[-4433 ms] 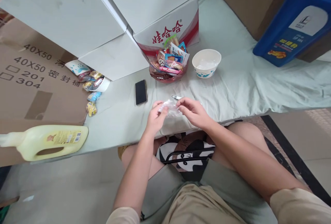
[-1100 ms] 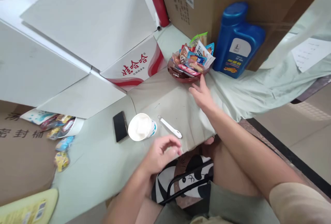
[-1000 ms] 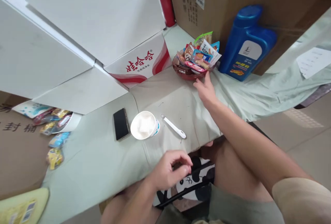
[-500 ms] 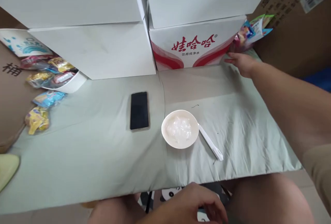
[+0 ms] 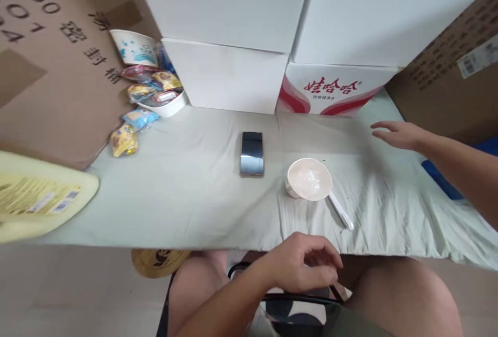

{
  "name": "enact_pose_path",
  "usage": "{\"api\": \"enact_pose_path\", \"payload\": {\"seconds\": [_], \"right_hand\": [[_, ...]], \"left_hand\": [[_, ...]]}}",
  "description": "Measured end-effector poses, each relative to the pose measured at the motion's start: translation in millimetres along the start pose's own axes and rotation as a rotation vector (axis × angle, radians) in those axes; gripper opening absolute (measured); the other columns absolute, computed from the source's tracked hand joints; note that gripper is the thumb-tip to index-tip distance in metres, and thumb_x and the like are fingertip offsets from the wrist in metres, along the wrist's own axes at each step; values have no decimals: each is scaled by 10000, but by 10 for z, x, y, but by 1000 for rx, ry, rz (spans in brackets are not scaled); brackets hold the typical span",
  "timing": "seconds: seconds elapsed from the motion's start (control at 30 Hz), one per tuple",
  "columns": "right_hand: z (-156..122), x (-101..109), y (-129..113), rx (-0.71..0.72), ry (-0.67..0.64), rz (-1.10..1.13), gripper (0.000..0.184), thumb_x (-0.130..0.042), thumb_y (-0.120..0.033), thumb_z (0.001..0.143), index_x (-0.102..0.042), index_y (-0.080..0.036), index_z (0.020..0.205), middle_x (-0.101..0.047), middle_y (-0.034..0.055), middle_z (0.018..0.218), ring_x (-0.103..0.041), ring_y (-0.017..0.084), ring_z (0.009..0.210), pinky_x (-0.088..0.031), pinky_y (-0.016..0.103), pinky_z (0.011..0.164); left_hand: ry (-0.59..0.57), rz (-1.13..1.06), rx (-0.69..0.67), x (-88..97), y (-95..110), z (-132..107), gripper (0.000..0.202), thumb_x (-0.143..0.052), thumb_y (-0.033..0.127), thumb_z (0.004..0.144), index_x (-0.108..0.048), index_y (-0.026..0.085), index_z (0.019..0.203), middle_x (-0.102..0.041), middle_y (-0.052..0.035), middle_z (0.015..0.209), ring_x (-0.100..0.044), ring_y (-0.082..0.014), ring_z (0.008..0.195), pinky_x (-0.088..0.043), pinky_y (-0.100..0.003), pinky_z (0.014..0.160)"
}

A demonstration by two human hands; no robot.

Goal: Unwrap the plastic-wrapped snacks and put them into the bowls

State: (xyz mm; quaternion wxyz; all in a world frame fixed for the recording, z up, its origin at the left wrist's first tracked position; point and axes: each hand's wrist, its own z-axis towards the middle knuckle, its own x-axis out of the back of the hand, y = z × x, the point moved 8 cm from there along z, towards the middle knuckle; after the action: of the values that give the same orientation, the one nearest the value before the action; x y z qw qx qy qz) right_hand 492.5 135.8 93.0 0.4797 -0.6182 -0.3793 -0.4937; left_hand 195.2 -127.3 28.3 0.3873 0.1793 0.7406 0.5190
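My right hand (image 5: 399,135) is open above the right side of the cloth, fingers pointing left, with nothing in it. Its nearest neighbour is the white and red box (image 5: 330,90), a short way beyond the fingertips. Over my lap, by the table's front edge, my left hand (image 5: 305,264) hangs with loosely bent fingers and a gap beside the thumb; it holds nothing that I can see. Between the hands stands a paper bowl (image 5: 310,179) with something clear and shiny inside. A white plastic utensil (image 5: 341,211) lies against the bowl's right side. Left of it lies a phone (image 5: 252,153).
Stacked white boxes (image 5: 225,75) line the back. On the left, wrapped snacks (image 5: 165,80) spill from a tipped paper tub (image 5: 173,104) beside a brown carton (image 5: 50,83). A pale yellow bottle (image 5: 46,197) is at far left; a blue object (image 5: 441,179) lies under my right forearm.
My right hand has drawn back from the box's right end, where colourful packets showed; they are out of sight now. The view has swung left. My left hand stays over my lap.
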Motion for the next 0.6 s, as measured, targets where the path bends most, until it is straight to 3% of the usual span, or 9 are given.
{"api": "enact_pose_path", "payload": {"seconds": [0.1,0.17,0.23,0.33,0.4,0.5,0.6], "right_hand": [[-204,177,-541,84,20,-65,104,-655,-153,796,-716,-233,826,-730,132,924,-638,239,811,-444,381,829],[-356,237,-1056,184,99,-72,134,-596,-194,831,-706,-238,893,-736,124,947,-648,247,851,-453,372,823],[-538,156,-1690,340,131,-73,172,-553,-193,834,-697,-226,922,-741,121,964,-656,247,867,-463,358,820],[-890,-218,-2781,702,97,-97,217,-525,-206,833,-701,-198,957,-737,124,1044,-666,254,922,-479,347,841],[-1113,-580,-3458,909,15,-92,277,-494,-212,850,-701,-193,1032,-721,112,1116,-663,258,984,-494,351,861],[-1289,-1126,-4310,1057,-107,-137,358,-502,-223,851,-671,-222,1166,-662,97,1268,-650,274,1026,-509,398,890],[-1271,-1500,-5008,1095,-116,-190,458,-525,-242,848,-603,-232,1299,-562,113,1415,-588,326,1182,-489,458,954]], "left_hand": [[92,-116,-80,194,192,-126,154,-671,234,703,-628,154,828,-619,-3,698,-611,-124,671,-488,-267,706],[206,-211,-154,380,336,-212,146,-648,273,709,-605,154,783,-583,10,645,-592,-117,608,-479,-271,673],[375,-295,-231,610,448,-311,153,-610,309,724,-578,160,722,-552,20,607,-555,-103,555,-454,-263,634],[621,-414,-273,923,478,-455,160,-561,300,728,-514,175,641,-493,39,555,-466,-78,497,-384,-238,569],[711,-464,-260,1058,448,-514,156,-545,271,720,-483,180,609,-465,48,533,-421,-69,479,-340,-229,543],[750,-476,-250,1183,426,-565,156,-520,228,720,-472,181,578,-454,44,511,-402,-72,482,-317,-231,537],[750,-467,-231,1273,416,-614,124,-505,194,728,-491,182,605,-461,43,512,-414,-83,496,-336,-237,552]]}}
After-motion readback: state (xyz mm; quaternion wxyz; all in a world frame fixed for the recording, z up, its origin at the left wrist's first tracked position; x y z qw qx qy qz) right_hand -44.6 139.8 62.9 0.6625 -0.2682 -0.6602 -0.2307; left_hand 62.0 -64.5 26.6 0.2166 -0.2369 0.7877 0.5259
